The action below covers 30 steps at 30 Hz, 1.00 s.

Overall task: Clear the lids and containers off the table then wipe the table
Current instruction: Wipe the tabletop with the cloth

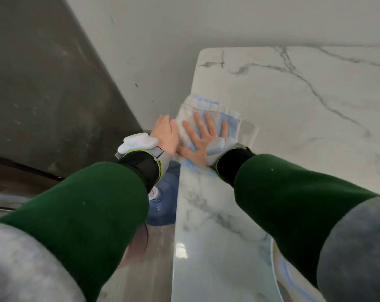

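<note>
table (293, 118): white, grey-veined marble | cloth (210, 112): white, blue stripes | sleeves (93, 205): dark green

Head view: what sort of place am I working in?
Likely a home kitchen or dining area: a marble-look table, a blue water jug on the floor beside it, and a cloth under the right hand.

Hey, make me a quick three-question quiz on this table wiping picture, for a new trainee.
1. True or false: the right hand lies flat, fingers spread, on the cloth.
2. The left hand is: A) at the left edge of the table, beside the cloth; B) on the table's middle; C) flat on top of the cloth.
3. Fill in: the cloth is white and ____.
Key: 1 true; 2 A; 3 blue.
</note>
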Available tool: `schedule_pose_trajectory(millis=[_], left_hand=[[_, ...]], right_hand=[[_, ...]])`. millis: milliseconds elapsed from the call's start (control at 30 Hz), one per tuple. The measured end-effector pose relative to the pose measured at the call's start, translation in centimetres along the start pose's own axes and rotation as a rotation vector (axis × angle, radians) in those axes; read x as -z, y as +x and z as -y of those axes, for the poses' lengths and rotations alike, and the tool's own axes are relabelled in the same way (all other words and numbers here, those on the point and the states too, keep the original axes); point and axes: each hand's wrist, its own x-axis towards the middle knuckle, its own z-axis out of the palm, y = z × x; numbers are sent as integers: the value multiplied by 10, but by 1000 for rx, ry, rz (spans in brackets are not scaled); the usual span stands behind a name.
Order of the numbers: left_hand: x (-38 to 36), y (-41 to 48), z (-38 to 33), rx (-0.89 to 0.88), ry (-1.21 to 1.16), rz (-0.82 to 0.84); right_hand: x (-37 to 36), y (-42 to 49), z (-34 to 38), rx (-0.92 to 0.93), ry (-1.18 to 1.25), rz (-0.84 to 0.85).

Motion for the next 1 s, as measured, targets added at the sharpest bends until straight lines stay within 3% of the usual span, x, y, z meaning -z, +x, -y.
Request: schedule_pose_trajectory(millis=[233,400,567,633,733,833,900,1000], left_hand=[[-15,-39,-20,-102,113,95],[-36,-78,-27,-190,137,81],[-38,-107,-44,-133,215,95],[-38,-118,-57,-90,220,81],[-42,-137,-82,-68,165,65],[-49,-152,-106,-86,166,86],[-57,-162,-123,-105,156,66],[-65,-172,-140,-67,98,6]], right_hand=[[-16,-73,-2,57,27,91],[-3,-116,-34,102,-82,297],[15,-148,-36,186,-158,394],[18,-161,-30,306,-182,394],[27,-171,-35,273,92,382],[50,-173,-60,287,95,153],[69,-176,-91,285,179,157],[79,-177,-149,61,214,146]])
